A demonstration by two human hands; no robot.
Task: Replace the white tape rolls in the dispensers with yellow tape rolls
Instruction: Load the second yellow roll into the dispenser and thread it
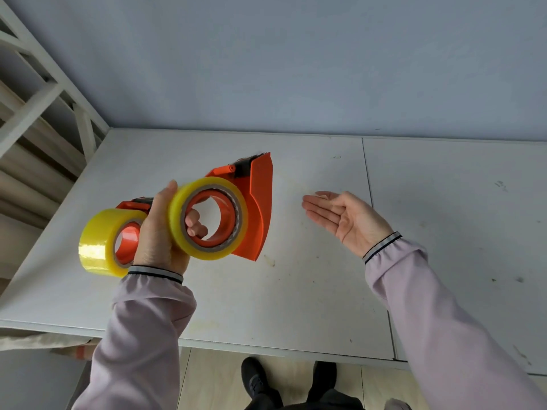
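A white table (pixel 296 291) fills the view, with a pale wall behind it and a white frame (pixel 38 93) at the far left. Above the table's left half, the left hand (pixel 161 232) holds up two orange dispensers side by side, each already carrying a yellow roll. The right dispenser (pixel 257 202) is the bigger in view; its long axis runs up and away from the hand, ending in the toothed cutter (pixel 257 155) at the top. Its roll (pixel 207 217) faces the camera, and the left fingers (pixel 195 224) curl through the core from behind while the thumb lies along the roll's left edge. The left dispenser (pixel 130 205) is mostly hidden behind the hand and its own roll (pixel 103 244), which sits at the wrist's outer side. The right hand (pixel 340 217) is apart to the right at about the same height, holding nothing, palm up, fingers straight and together, pointing toward the right dispenser. No white roll is visible, so the swap looks done; any next move probably belongs to the left hand, which holds both.
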